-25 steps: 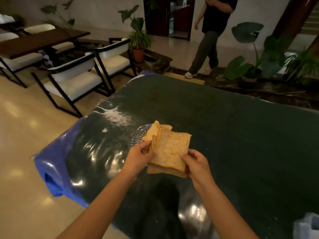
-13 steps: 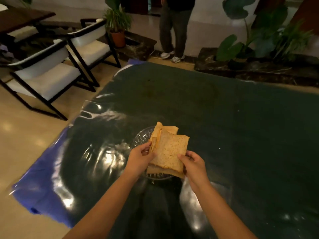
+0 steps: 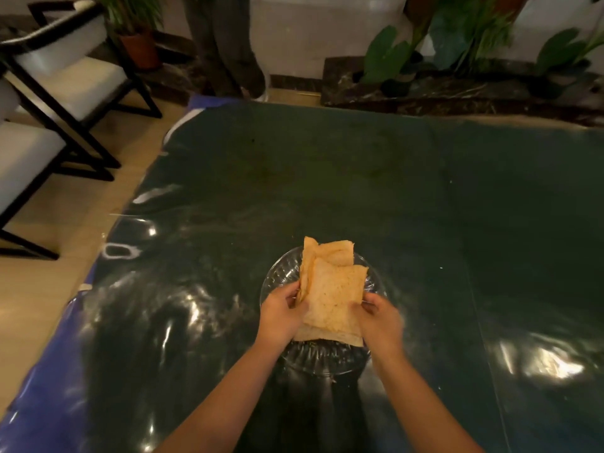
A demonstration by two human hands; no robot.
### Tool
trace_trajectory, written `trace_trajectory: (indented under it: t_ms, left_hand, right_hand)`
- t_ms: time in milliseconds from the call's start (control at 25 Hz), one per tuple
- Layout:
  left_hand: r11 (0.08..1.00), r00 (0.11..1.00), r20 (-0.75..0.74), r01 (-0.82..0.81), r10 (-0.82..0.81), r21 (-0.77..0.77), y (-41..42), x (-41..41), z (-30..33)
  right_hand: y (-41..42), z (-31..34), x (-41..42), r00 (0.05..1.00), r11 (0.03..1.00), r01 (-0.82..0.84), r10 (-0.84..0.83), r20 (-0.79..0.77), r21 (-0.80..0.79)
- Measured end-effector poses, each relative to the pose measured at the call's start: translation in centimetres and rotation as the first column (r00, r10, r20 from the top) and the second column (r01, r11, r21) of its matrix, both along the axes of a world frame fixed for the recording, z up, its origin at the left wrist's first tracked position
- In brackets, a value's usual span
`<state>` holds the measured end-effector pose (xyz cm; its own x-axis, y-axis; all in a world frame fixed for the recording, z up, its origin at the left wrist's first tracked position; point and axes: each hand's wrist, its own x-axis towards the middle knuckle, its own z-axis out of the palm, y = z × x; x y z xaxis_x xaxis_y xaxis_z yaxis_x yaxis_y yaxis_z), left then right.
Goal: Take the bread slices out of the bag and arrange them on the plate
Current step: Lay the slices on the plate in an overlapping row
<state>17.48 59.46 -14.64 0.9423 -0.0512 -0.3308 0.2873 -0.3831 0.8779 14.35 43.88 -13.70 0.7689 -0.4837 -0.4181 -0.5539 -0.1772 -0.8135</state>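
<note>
Both hands grip a stack of bread slices (image 3: 333,299) between them, left hand (image 3: 282,313) pinching its left edge, right hand (image 3: 379,318) its right, directly over a glass plate (image 3: 277,276) beneath.

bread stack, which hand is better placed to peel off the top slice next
Left, probably. The left hand has its fingers at the fanned edges of the bread stack, where slices separate. The right hand supports the other side over the plate.

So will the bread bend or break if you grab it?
The bread slices look thin and soft, so they'd probably flop if held by one edge. Both the left hand and right hand support them, which suggests they tear easily.
</note>
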Motion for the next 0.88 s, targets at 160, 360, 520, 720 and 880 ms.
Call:
trace_trajectory:
  t_ms: [160,360,520,720,880]
  left_hand:
    - [0.991,0.996,0.045,0.066,-0.071,0.113,-0.1,0.6,-1.7]
    - [0.981,0.992,0.118,0.020,-0.044,0.192,-0.1,-0.1,-2.4]
    - [0.964,0.976,0.218,-0.061,0.003,0.260,-0.4,-0.8,-2.1]
    - [0.947,0.962,0.271,-0.121,0.038,0.297,-1.0,-1.5,-2.2]
    - [0.952,0.974,0.217,-0.128,0.068,0.279,-1.5,-1.3,-2.4]
  right_hand:
    - [0.1,-1.4,0.1,0.999,0.992,-0.033,0.028,-0.045,-0.120]
    - [0.1,-2.1,0.2,0.997,0.973,-0.070,0.059,-0.059,-0.220]
    - [-0.1,-2.4,-0.2,1.000,0.976,-0.011,0.005,-0.028,-0.218]
    - [0.7,-2.4,-0.6,0.998,0.968,0.051,-0.043,0.040,-0.245]
    - [0.9,-2.5,-1.0,0.990,0.955,0.049,-0.007,0.143,-0.292]
